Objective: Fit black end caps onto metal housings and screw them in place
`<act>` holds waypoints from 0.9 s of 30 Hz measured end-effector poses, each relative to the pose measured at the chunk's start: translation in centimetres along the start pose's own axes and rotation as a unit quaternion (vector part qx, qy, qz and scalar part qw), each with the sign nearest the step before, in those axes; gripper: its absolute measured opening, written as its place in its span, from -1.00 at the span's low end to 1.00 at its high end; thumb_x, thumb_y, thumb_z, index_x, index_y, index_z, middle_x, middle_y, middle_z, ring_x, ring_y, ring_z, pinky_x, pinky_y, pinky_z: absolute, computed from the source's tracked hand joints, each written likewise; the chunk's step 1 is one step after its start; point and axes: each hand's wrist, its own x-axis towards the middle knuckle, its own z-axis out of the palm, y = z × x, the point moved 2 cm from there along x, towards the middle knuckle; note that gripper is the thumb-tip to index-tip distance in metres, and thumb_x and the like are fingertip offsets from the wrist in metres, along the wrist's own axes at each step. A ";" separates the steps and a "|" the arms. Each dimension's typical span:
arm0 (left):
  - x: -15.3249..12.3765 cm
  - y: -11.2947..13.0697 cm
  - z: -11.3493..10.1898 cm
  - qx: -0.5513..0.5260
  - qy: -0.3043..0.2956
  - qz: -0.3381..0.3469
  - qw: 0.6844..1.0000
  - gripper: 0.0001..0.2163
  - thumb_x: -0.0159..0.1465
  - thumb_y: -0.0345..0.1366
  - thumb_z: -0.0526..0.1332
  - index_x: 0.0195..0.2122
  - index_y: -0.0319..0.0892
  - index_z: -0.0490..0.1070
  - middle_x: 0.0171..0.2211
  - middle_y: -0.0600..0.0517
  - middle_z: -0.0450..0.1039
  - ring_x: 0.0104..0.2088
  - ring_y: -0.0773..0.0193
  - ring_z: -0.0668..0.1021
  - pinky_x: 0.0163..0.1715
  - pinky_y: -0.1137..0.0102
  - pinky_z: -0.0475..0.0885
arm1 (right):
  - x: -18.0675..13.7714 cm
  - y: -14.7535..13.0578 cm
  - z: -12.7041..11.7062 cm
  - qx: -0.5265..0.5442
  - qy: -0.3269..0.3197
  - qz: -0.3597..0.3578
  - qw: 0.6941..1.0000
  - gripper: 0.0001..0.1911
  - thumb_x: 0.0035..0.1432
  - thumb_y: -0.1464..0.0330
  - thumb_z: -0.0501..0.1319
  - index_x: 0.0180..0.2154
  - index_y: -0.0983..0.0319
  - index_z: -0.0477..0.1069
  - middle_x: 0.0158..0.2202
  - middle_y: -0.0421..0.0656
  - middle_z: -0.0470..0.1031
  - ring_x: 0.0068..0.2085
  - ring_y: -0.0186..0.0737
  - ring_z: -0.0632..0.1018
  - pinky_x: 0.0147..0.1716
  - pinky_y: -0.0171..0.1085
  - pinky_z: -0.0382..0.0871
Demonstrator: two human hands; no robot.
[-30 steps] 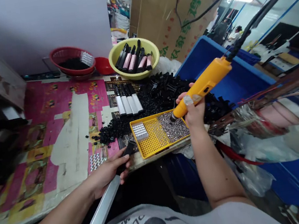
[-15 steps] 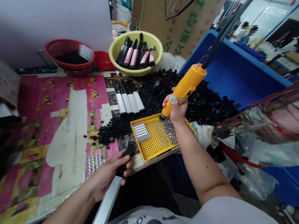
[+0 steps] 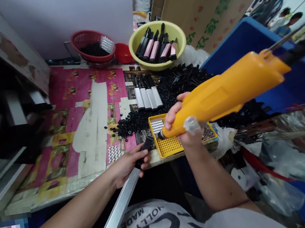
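My left hand (image 3: 127,164) is closed around a long silver bar (image 3: 120,205) with a black end cap (image 3: 146,147), held slanting over the table's front edge. My right hand (image 3: 185,126) grips an orange electric screwdriver (image 3: 224,91) whose tip sits right beside the bar's black end. Just behind the tip lies a yellow perforated tray (image 3: 172,145) holding small silver screws. A black cable runs from the screwdriver's rear toward the upper right.
A heap of black plastic parts (image 3: 177,87) and three silver bars (image 3: 147,97) lie behind the tray. A yellow bowl (image 3: 158,38) of pink-and-black pieces, a red basket (image 3: 92,48), a blue bin (image 3: 276,56) and a cardboard box stand at the back. Pink patterned paper covers the tabletop.
The screwdriver has swung from the screws in the tray leftward and nearer, its tip now meeting the bar's black end. The view has shifted closer and to the left.
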 end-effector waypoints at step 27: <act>0.5 -0.6 -0.5 -0.015 0.022 0.000 1.000 -0.64 0.16 -0.35 0.21 -0.01 -0.09 0.21 -0.50 0.12 0.22 -0.63 0.48 0.31 -0.74 0.60 0.26 | -0.8 3.0 2.6 0.082 -0.010 0.027 0.996 -0.47 -0.03 0.04 0.16 -0.07 0.13 0.13 -0.55 -0.33 0.29 -0.64 -0.41 0.33 -0.65 -0.37 0.26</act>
